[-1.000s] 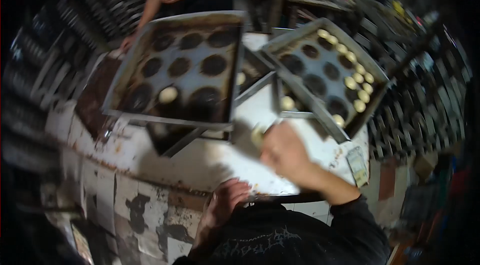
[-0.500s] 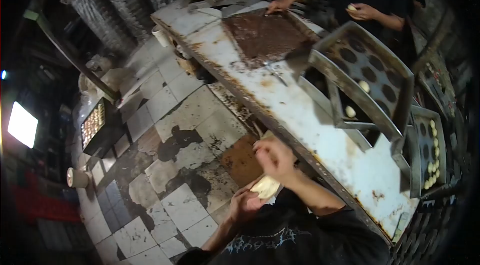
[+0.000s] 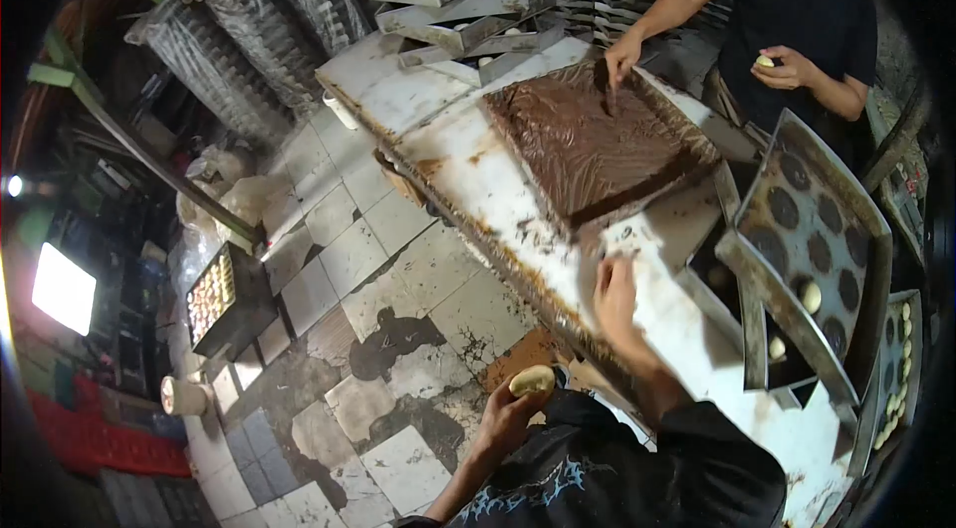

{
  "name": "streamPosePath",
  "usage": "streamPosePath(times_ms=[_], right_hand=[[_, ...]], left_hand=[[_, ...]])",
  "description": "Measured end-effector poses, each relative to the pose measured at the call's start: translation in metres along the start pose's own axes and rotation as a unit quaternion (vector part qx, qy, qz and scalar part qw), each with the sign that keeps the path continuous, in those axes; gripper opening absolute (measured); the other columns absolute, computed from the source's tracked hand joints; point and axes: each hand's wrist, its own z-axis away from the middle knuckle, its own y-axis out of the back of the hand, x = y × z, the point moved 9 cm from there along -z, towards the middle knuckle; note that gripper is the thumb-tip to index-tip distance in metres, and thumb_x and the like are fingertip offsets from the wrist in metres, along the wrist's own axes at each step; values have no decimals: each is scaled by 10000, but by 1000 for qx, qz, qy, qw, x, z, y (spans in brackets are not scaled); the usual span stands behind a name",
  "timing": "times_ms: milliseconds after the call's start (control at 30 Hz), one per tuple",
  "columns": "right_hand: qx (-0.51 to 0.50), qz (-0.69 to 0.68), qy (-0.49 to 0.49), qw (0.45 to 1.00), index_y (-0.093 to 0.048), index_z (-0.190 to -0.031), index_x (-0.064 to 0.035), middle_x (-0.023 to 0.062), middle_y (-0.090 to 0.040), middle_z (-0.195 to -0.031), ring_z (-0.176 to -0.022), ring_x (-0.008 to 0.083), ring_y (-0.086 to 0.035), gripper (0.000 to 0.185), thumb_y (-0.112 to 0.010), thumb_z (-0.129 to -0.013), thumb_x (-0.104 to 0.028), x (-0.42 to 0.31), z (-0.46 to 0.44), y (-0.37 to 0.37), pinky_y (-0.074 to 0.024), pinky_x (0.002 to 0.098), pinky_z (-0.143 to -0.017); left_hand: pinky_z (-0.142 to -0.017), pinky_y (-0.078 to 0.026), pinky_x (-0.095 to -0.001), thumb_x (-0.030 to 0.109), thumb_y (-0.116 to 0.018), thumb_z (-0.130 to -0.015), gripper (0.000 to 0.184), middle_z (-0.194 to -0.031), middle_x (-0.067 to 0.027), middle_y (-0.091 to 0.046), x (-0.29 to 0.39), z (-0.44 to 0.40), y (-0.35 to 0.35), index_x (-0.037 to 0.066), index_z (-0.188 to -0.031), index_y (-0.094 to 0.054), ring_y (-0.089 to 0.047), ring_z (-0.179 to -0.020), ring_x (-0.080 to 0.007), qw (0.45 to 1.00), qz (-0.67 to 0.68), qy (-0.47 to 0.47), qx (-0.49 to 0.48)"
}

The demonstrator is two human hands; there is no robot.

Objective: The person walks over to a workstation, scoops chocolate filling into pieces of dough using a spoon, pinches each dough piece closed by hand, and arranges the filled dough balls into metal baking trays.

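Note:
A flattened piece of pale dough [image 3: 533, 381] lies in my left hand [image 3: 510, 406], fingers curled round it, away from the table. My right hand [image 3: 615, 291] is over the table's front part, fingers bent around what looks like the handle of a tool, just below the chocolate-brown paste [image 3: 597, 144]. The paste fills a wide shallow tray. Across the table, another person's hand [image 3: 623, 54] dips into the paste, and that person's other hand [image 3: 783, 68] holds a pale dough ball [image 3: 764, 61].
Metal trays with dark round marks [image 3: 819, 252] stand stacked at the right, with dough balls [image 3: 811, 297] in them. More trays [image 3: 468, 7] are piled at the back. On the tiled floor are a filled box [image 3: 239, 309] and a white bucket [image 3: 183, 396].
The view has swung left towards the brown paste. My right hand has moved from beside the dough to the table near the paste. The dough has stayed in my left hand since the middle frame.

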Motion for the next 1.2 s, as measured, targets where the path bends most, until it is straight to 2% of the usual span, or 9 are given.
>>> streamPosePath(times_ms=[167,300,333,433,833,900,1000,1033,1200], right_hand=[[-91,-81,81,989,-536,-926,-28,174,-586,-751,-509,191,-546,168,-464,-943,-179,-94,-10,-3,-451,300,-387],[-219,-57,1,974,-577,-945,-27,169,-598,-848,-737,328,-609,113,-571,-856,-96,-62,-109,-38,-486,380,-616],[-120,-1,145,982,-564,-942,-78,122,-600,-695,-446,178,-552,91,-513,-897,-138,-64,-135,-36,-445,317,-357],[-215,162,129,955,-576,-943,-130,95,-546,-489,-401,258,-554,107,-525,-881,-200,-11,-188,-86,-456,375,-393],[-431,234,118,864,-491,-1025,-151,67,-613,-969,-729,288,-634,222,-547,-844,-267,51,-211,-174,-497,410,-539],[-588,300,57,749,-493,-1079,-155,89,-611,-1010,-826,273,-634,277,-544,-857,-313,54,-188,-172,-511,402,-638],[-557,229,38,797,-565,-1048,-95,144,-623,-1028,-922,316,-610,304,-573,-836,-312,58,-173,-145,-506,397,-745],[-618,205,-133,747,-606,-1047,-74,152,-628,-1001,-943,288,-606,302,-572,-850,-300,47,-186,-134,-491,366,-826],[-435,-84,-206,873,-614,-932,1,144,-635,-877,-772,247,-613,141,-582,-818,-75,-3,-206,-70,-487,344,-689]], left_hand=[[-863,-435,-267,50,-568,-836,384,-1082,-92,-585,41,-80,-42,-25,-1204,-483,-547,-988,-146,960,-214,-72,-167],[-979,-355,-288,3,-576,-836,490,-1210,-86,-518,84,-109,-69,-8,-1293,-400,-472,-1127,-162,927,-162,-64,-332],[-1010,-318,-291,-5,-579,-825,541,-1259,-79,-496,99,-112,-67,5,-1324,-371,-430,-1192,-170,919,-67,-33,-388],[-1066,-248,-330,28,-625,-759,637,-1363,-130,-413,152,-137,-54,6,-1337,-359,-362,-1276,-216,906,112,43,-405],[-1052,-298,-365,92,-594,-709,607,-1284,-158,-463,207,-280,50,-20,-1276,-409,-419,-1211,-261,919,233,163,-274],[-1046,-305,-364,88,-569,-729,574,-1274,-158,-472,224,-289,45,-26,-1271,-414,-424,-1207,-259,929,187,169,-272],[-1026,-331,-362,87,-483,-809,487,-1270,-170,-482,229,-304,44,-50,-1270,-410,-445,-1191,-255,933,156,157,-285],[-1021,-338,-366,93,-465,-829,472,-1279,-176,-476,228,-307,44,-58,-1272,-406,-450,-1189,-261,928,171,172,-282],[-1077,-282,-417,264,-416,-915,514,-1332,-215,-423,204,-315,19,-65,-1306,-362,-388,-1266,-288,904,216,226,-292]])
